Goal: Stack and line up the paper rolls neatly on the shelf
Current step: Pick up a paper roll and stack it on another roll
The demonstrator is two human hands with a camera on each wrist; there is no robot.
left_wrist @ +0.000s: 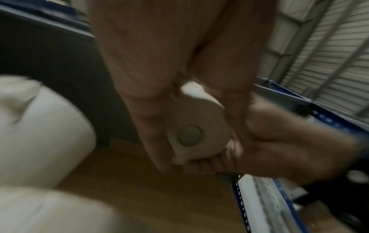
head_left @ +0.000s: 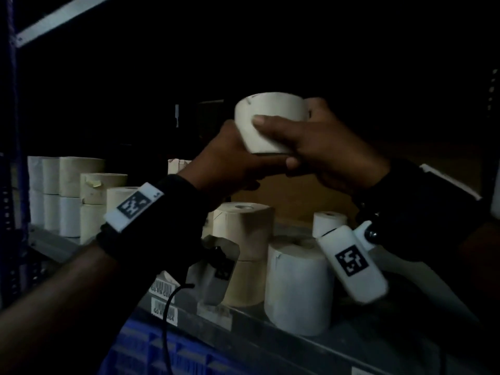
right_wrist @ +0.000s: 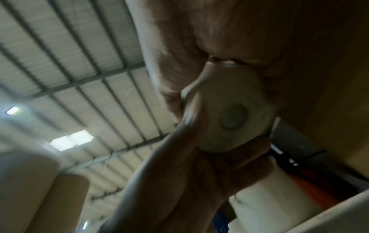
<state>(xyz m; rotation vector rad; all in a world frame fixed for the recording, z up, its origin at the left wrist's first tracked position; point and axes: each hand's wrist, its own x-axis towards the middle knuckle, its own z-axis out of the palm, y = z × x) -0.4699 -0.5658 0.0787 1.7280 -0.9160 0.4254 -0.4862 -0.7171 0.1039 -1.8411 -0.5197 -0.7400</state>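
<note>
Two white barcode labels (head_left: 164, 299) are stuck to the front edge of the shelf (head_left: 243, 331), lower middle of the head view. The upper one reads partly "G0-R9 C0"; a black cable (head_left: 165, 318) crosses the lower one, which shows "G0-R" and "04", the rest being hidden. The white tags (head_left: 134, 206) on both wrists carry black-and-white square code markers, with no readable letters.

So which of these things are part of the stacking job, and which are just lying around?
Part of the job:
white paper roll, held by left hand and right hand
stacked rolls
shelf

Just lying about:
barcode labels
blue bin
</note>
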